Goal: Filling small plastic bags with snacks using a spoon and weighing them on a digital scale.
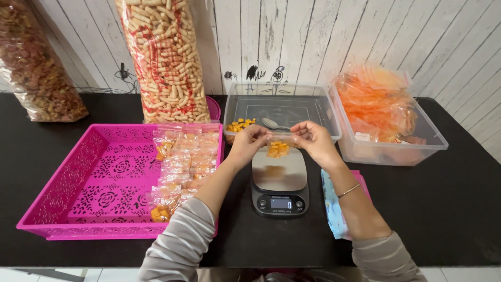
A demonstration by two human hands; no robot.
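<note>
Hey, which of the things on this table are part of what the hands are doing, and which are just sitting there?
In use:
left hand
right hand
small snack bag
kitchen scale
clear tub with spoon
pink tray of filled bags

Lying about:
tall snack bags
tub of empty bags
blue cloth

Bright, even, diffuse light, source not visible. Soft faint shadows under the pink basket and the forearms. Scale plate mirrors the snack bag above it; mild glare on clear bins. Wide-angle bending at the edges. Sharp centre, slight softness at the corners.
</note>
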